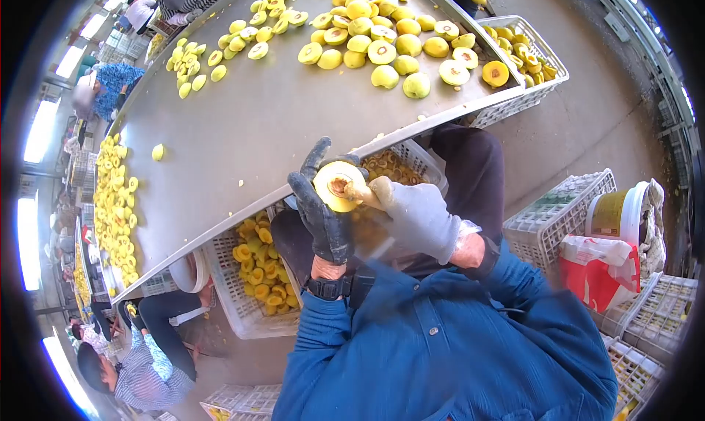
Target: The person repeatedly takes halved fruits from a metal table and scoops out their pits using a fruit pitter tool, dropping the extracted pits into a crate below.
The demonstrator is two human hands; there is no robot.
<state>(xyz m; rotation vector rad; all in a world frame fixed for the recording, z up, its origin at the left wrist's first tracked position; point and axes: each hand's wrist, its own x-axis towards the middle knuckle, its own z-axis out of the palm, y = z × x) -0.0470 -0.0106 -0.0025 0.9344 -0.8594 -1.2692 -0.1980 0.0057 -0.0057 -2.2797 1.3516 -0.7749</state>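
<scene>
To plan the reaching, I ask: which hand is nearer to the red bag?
The right hand. It grips a tool, left of the red bag and apart from it; the left hand, holding a cut fruit, is farther left.

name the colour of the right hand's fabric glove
Light grey; the fabric glove shows best in the head view.

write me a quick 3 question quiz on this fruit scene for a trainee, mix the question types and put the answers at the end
1. Multiple choice: what shade of glove is on the left hand?
a) red
b) dark grey or black
c) bright yellow

2. True or false: the halved fruit in that hand shows its cut face.

3. Fill in: the red object is on the person's ____ side.

Key: 1 b; 2 true; 3 right
</scene>
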